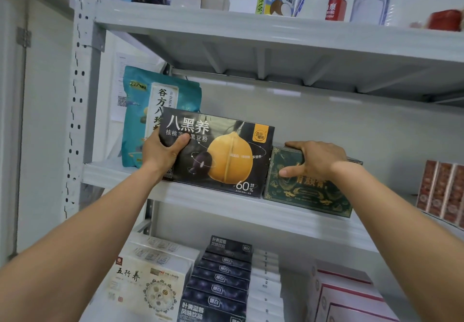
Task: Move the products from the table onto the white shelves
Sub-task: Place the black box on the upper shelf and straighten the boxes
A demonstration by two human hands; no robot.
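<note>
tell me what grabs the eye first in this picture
The big black box with a yellow nut picture stands out mid-frame at the middle shelf, its left end gripped by the left hand. Right beside it, the right hand holds a dark green box with gold print.

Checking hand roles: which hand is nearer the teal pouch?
Left. The left hand grips the black box right beside the teal pouch; the right hand holds the green box, farther right.
</note>
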